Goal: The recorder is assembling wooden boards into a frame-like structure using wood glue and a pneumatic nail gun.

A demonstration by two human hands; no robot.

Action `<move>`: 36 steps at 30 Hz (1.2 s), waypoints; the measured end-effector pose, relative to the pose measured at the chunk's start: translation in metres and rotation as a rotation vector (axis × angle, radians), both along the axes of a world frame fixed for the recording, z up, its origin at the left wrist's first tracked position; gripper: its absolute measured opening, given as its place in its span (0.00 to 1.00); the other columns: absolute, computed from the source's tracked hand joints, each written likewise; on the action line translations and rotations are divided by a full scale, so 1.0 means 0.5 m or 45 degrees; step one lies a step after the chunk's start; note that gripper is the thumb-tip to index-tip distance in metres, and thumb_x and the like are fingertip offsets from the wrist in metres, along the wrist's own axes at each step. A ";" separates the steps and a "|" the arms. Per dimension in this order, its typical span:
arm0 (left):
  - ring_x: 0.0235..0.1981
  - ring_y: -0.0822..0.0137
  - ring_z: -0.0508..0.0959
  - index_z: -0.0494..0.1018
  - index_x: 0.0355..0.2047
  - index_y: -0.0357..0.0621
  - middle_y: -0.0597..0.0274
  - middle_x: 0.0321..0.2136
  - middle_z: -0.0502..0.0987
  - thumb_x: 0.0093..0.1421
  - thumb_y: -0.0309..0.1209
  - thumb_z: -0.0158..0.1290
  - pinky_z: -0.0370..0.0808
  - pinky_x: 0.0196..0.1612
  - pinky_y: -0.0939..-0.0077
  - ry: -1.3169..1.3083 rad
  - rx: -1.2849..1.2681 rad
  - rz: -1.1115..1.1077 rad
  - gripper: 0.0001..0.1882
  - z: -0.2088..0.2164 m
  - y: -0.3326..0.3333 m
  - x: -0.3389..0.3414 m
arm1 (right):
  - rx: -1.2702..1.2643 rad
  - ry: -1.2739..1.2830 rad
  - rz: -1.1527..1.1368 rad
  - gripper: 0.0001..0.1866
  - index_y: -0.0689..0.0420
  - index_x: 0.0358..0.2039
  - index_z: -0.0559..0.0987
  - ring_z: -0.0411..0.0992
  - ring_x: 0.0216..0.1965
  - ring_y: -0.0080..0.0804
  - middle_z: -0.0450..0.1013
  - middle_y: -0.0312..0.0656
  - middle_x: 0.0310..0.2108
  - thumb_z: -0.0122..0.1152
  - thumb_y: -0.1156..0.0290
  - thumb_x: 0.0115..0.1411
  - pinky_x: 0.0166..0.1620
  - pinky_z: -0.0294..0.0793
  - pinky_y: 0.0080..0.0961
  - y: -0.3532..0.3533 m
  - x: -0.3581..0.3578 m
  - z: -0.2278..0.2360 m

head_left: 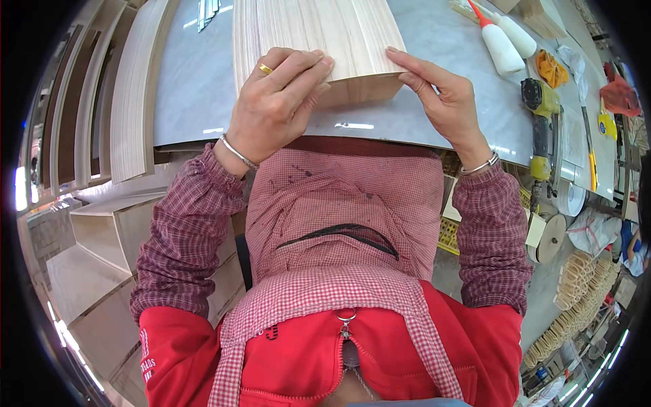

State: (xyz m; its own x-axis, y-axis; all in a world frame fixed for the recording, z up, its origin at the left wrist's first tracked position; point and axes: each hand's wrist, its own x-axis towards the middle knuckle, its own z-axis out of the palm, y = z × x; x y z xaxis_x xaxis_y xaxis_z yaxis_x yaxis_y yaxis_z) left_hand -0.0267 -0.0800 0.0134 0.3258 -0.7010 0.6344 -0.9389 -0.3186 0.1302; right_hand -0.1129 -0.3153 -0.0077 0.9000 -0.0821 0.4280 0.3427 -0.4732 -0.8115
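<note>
Closest to the lens, a red jacket (298, 366) and a pink checked apron (339, 210) filled the lower part of the head view. Beyond them, a pale wooden piece (319, 34) lay on the grey table (193, 81), grained face up, its near end just short of the table's front edge. The right hand (441, 91) pinched its near right corner, forefinger on top and thumb against the end. The left hand (274, 98) lay over the near edge with fingers bent close together; whether they gripped or merely pressed, I could not tell. An uneven push from the two hands might have skewed the piece, and a pull toward the body could have drawn it over the front edge. On the right, a yellow-and-black power tool (540, 125) lay where a swinging right sleeve (491, 230) might have knocked it.
</note>
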 end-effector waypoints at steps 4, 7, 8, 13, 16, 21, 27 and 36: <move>0.37 0.66 0.73 0.77 0.42 0.41 0.64 0.41 0.76 0.52 0.23 0.58 0.73 0.43 0.76 -0.005 0.005 0.005 0.15 0.000 0.001 -0.001 | -0.066 -0.109 -0.065 0.16 0.53 0.44 0.82 0.75 0.30 0.18 0.80 0.32 0.40 0.58 0.80 0.56 0.34 0.73 0.10 0.009 -0.001 -0.008; 0.37 0.66 0.73 0.77 0.42 0.41 0.64 0.41 0.76 0.52 0.23 0.58 0.73 0.43 0.76 -0.003 0.007 0.005 0.15 0.000 0.001 -0.002 | -0.131 -0.185 -0.122 0.17 0.53 0.44 0.82 0.75 0.29 0.18 0.80 0.32 0.40 0.59 0.81 0.55 0.33 0.73 0.10 0.014 -0.002 -0.014; 0.37 0.66 0.73 0.77 0.42 0.41 0.64 0.41 0.76 0.52 0.23 0.58 0.73 0.43 0.76 -0.003 0.010 0.007 0.15 0.001 0.002 -0.002 | -0.128 -0.186 -0.120 0.17 0.53 0.44 0.82 0.75 0.29 0.18 0.80 0.32 0.40 0.59 0.81 0.55 0.33 0.73 0.10 0.016 -0.001 -0.017; 0.37 0.66 0.73 0.77 0.42 0.42 0.65 0.41 0.76 0.51 0.24 0.58 0.74 0.43 0.76 0.004 0.017 0.004 0.16 0.001 0.002 -0.003 | -0.111 -0.312 -0.141 0.15 0.54 0.44 0.81 0.75 0.29 0.19 0.80 0.31 0.40 0.58 0.80 0.56 0.33 0.73 0.10 0.020 0.003 -0.028; 0.37 0.66 0.73 0.77 0.42 0.42 0.65 0.41 0.76 0.51 0.24 0.59 0.74 0.43 0.77 -0.008 0.019 0.005 0.16 -0.001 0.001 0.002 | -0.008 -0.126 -0.101 0.15 0.54 0.45 0.81 0.76 0.32 0.21 0.79 0.32 0.41 0.59 0.78 0.57 0.37 0.74 0.12 0.015 -0.005 -0.018; 0.37 0.67 0.73 0.77 0.42 0.43 0.66 0.41 0.76 0.51 0.24 0.59 0.74 0.42 0.77 0.001 0.034 0.004 0.16 0.000 0.003 0.005 | -0.034 -0.039 -0.395 0.20 0.51 0.52 0.76 0.75 0.43 0.26 0.77 0.35 0.46 0.62 0.68 0.58 0.46 0.73 0.19 -0.070 -0.046 0.009; 0.37 0.67 0.73 0.77 0.42 0.44 0.67 0.41 0.76 0.51 0.24 0.60 0.74 0.43 0.77 -0.003 0.048 0.018 0.16 0.000 0.000 0.002 | -0.886 0.336 -1.181 0.30 0.58 0.59 0.67 0.74 0.43 0.42 0.74 0.47 0.48 0.57 0.61 0.58 0.47 0.72 0.30 -0.350 -0.235 -0.002; 0.38 0.67 0.73 0.77 0.42 0.43 0.67 0.42 0.76 0.51 0.25 0.59 0.74 0.43 0.78 -0.012 0.015 0.021 0.16 -0.006 0.001 0.001 | -0.773 0.992 -1.176 0.34 0.65 0.59 0.63 0.72 0.42 0.53 0.73 0.58 0.44 0.55 0.63 0.52 0.47 0.71 0.37 -0.407 -0.247 -0.040</move>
